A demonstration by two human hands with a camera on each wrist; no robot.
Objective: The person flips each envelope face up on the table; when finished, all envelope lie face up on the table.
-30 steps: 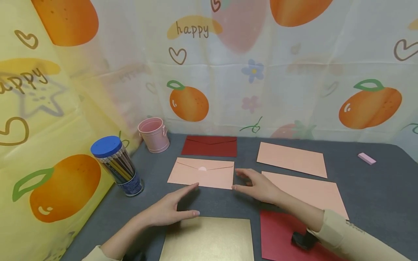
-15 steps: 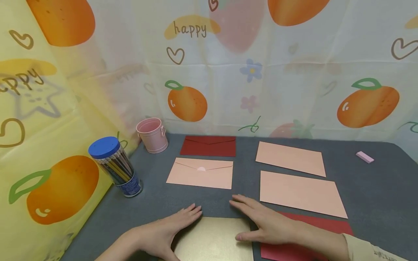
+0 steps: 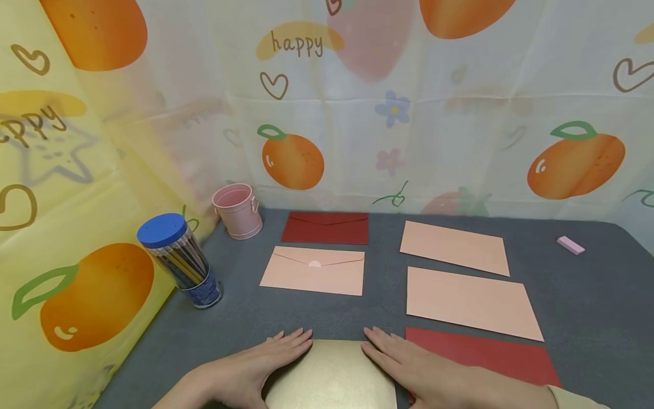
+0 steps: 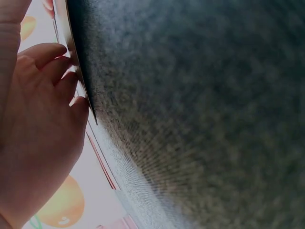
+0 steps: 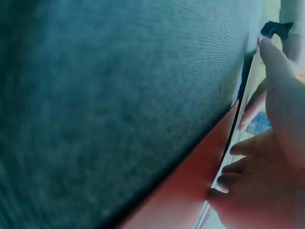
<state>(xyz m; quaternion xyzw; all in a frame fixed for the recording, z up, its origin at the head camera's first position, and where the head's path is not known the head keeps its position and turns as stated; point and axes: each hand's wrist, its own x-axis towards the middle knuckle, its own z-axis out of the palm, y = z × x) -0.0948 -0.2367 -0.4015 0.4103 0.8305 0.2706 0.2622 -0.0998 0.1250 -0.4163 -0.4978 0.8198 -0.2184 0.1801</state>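
Observation:
A flat gold paper rectangle (image 3: 332, 378), perhaps an envelope, lies at the front centre of the head view, its near part cut off. Along its left side my left hand (image 3: 250, 366) rests with extended fingers at the far left corner. My right hand (image 3: 421, 369) mirrors it at the far right corner, fingers reaching forward. In the left wrist view the fingertips (image 4: 71, 76) touch the thin edge of the gold piece. The right wrist view shows my right fingers (image 5: 233, 167) beside a thin edge. Both thumbs are partly hidden in the head view.
Right of centre lie a red paper rectangle (image 3: 490, 358) and pink ones (image 3: 470, 304). Farther back are a pink envelope (image 3: 313, 278) and a dark red envelope (image 3: 325, 230). A pencil tub (image 3: 179, 261), a pink bucket (image 3: 238, 211) and a small pink block (image 3: 570, 245) stand around.
Both hands have drawn back from around the pink envelope to the gold piece. The right hand has let the pink envelope lie and moved nearer; both now flank the gold piece's far corners.

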